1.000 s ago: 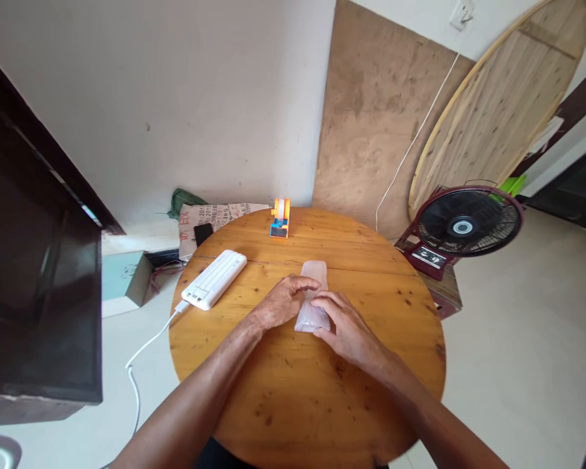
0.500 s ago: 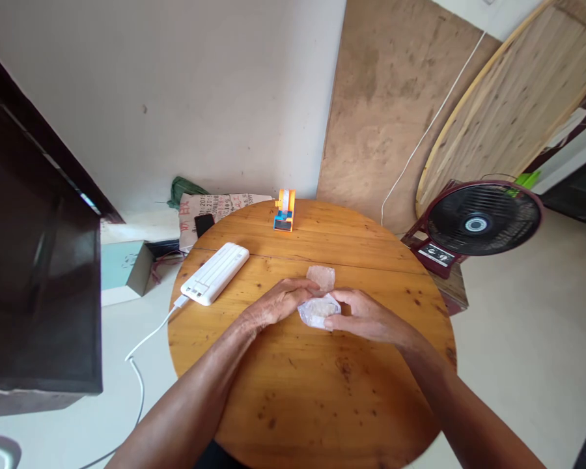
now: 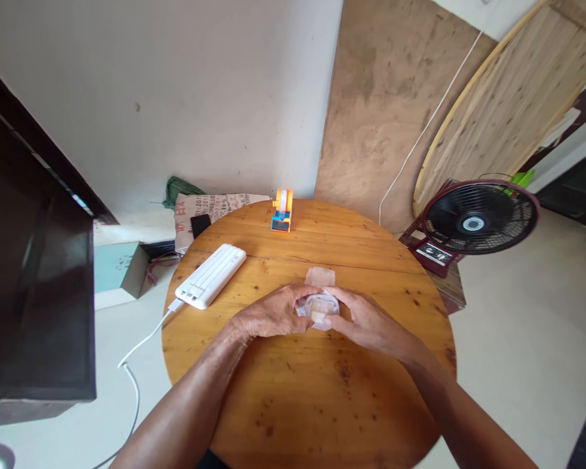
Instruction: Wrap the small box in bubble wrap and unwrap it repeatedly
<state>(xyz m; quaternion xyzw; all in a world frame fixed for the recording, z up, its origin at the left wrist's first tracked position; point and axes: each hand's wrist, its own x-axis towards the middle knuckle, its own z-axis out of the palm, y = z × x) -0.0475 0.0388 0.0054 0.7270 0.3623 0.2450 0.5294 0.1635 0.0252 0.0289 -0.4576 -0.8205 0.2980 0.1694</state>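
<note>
A small bundle in clear, crinkled plastic (image 3: 322, 305) lies between my hands over the round wooden table (image 3: 332, 404). What is inside the plastic I cannot make out. My left hand (image 3: 279, 311) grips its left side, thumb at the near edge and fingers at the far edge. On the other side my right hand (image 3: 364, 319) pinches it in the same way. Just beyond the fingers, a flat pinkish translucent piece (image 3: 321, 276), perhaps bubble wrap, rests on the wood.
An orange and blue tape dispenser (image 3: 282, 212) stands at the table's far edge. To the left lies a white power bank (image 3: 211, 275) with a white cable (image 3: 137, 391) running off the table. A fan (image 3: 473, 223) is at the right, a dark cabinet (image 3: 34, 260) at the left.
My left hand has shifted from the bundle's far left corner to wrap its left side, its thumb now at the near edge. The bundle looks rounder and more gathered.
</note>
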